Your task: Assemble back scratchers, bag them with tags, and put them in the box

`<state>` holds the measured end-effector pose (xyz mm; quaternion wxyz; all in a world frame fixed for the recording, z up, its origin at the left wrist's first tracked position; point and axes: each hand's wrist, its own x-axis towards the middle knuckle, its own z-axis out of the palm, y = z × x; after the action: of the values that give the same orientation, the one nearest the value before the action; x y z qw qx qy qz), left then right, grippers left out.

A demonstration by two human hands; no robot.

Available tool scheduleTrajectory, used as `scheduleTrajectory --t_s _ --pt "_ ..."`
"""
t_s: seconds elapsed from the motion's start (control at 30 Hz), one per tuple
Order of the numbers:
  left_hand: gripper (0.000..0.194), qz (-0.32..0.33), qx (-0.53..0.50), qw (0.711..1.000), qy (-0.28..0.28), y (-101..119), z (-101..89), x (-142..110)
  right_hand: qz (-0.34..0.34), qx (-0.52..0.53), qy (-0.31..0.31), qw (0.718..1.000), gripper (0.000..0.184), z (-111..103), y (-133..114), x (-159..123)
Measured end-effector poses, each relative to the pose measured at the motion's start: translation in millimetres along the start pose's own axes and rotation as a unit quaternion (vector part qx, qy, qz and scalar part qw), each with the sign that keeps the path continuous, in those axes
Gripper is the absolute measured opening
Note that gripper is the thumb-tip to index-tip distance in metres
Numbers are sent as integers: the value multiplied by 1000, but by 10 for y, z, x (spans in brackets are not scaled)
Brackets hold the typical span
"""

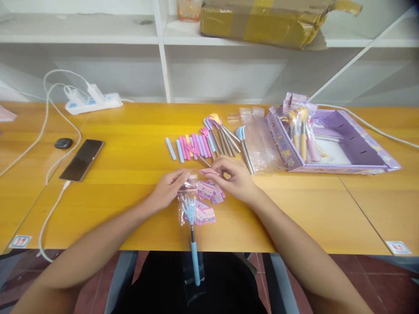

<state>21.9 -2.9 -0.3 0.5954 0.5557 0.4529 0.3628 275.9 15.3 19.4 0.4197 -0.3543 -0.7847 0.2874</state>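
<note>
My left hand (170,188) pinches the top of a clear plastic bag (187,196). Inside it is a blue back scratcher (193,242) with a claw head, whose handle hangs past the table's front edge. My right hand (234,176) is closed on a small pink card (209,172) at the bag's mouth. A pile of pink and purple cards (207,196) lies between and under my hands. Beyond my hands lie a row of pink, blue and purple handles (191,147) and a fan of metal scratchers (225,137).
A purple display box (347,168) with bagged scratchers (303,128) sits at the right. Empty clear bags (260,137) lie beside it. At the left are a phone (82,159), a black earbud case (63,143), a power strip (93,102) and white cables. A cardboard parcel (268,22) is on the shelf.
</note>
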Motion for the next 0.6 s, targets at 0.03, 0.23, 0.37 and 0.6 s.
scheduleTrajectory --t_s 0.03,0.23,0.37,0.6 --pt "51 1 -4 1000 4 -6 7 0 -12 14 3 1000 23 10 -28 -7" --pt "46 25 40 999 -3 -2 21 -4 -61 52 -106 991 11 66 -101 -37" --pt "39 11 16 1000 -25 -29 13 -27 -41 1 -72 997 13 115 -53 -55" --pt "33 20 -38 994 -99 -50 63 -57 -8 -84 -8 996 13 112 -18 -61"
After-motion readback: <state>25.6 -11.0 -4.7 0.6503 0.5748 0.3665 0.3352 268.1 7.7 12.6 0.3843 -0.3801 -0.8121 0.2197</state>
